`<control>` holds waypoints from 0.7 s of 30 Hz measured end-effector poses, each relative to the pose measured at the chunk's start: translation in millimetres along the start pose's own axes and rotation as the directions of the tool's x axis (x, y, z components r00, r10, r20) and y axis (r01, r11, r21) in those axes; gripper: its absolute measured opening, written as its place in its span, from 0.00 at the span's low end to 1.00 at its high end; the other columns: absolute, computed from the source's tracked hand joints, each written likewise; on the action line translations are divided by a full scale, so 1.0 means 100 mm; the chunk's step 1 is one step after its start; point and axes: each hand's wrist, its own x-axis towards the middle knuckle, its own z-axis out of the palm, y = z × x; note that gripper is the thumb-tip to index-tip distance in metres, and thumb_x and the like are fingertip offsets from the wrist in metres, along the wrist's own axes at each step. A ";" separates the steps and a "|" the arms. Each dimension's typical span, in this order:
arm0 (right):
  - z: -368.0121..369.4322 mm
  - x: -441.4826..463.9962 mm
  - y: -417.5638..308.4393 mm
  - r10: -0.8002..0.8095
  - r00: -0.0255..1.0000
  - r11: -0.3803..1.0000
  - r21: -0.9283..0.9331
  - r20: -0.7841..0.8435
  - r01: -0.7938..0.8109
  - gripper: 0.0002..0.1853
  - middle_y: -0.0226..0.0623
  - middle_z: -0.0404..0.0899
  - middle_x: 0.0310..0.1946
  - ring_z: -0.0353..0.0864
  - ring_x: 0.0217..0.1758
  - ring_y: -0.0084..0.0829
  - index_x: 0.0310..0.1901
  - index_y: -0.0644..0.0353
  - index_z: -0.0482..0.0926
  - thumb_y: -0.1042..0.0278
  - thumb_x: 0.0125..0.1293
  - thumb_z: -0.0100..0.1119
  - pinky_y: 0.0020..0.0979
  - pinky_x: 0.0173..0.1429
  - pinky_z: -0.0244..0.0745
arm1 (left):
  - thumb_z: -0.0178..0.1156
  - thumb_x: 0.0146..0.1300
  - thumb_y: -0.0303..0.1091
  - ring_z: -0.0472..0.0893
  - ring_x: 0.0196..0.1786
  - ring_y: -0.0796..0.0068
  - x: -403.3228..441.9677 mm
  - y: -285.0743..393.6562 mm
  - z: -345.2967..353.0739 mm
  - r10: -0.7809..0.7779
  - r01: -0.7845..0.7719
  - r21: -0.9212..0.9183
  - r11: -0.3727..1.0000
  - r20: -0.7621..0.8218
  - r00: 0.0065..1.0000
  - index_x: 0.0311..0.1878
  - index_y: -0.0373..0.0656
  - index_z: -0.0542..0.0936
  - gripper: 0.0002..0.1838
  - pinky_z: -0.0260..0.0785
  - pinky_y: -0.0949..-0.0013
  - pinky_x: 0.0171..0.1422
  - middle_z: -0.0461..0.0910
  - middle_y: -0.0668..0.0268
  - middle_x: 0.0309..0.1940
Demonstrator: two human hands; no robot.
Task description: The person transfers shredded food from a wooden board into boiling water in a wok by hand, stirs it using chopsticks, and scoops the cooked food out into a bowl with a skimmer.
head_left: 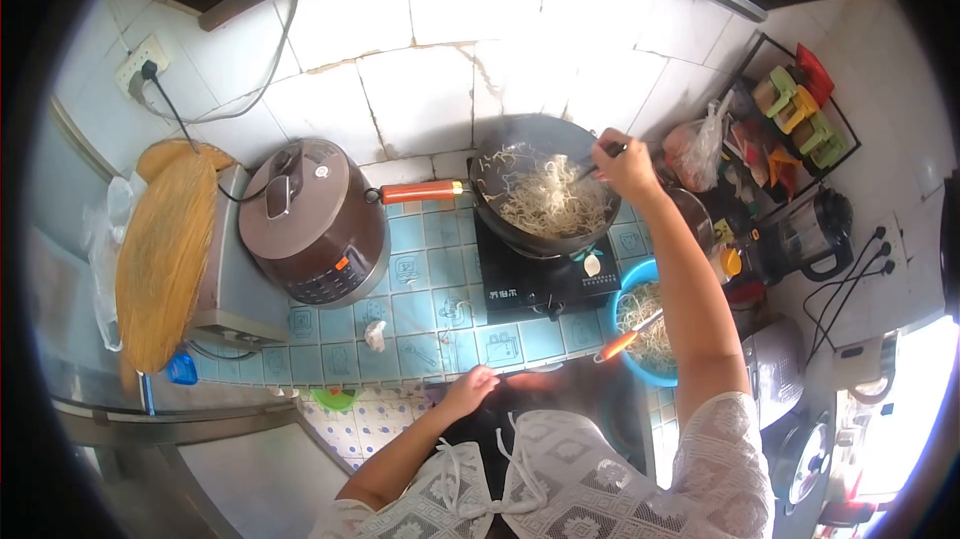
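My right hand (627, 171) is closed around the dark handle of a cooking utensil (590, 173), reaching over the right rim of a dark wok (545, 241). The utensil's working end is hard to make out among the pale bean sprouts (553, 201) in the wok. The wok sits on a black induction cooker (540, 294), and its orange-red handle (420, 191) points left. My left hand (470, 391) is held near the counter's front edge, its fingers loosely curled with nothing visible in them.
A blue basin (618, 311) of pale strands, an orange-handled utensil (618, 345) lying across it, stands right of the cooker. A brown pressure cooker (315, 224) and wooden boards (165, 259) are at the left. A blender (820, 234) and a spice rack (800, 119) stand at the right.
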 end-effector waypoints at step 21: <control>-0.76 -0.47 0.54 -0.226 0.969 0.952 0.234 0.098 0.198 0.05 0.35 0.78 0.24 0.77 0.27 0.21 0.33 0.64 0.75 0.72 0.57 0.58 0.24 0.35 0.71 | 0.43 0.67 0.41 0.76 0.15 0.65 1.40 1.41 2.30 0.452 -0.440 0.794 0.418 0.239 0.860 0.34 0.39 0.68 0.14 0.66 0.65 0.15 0.74 0.62 0.13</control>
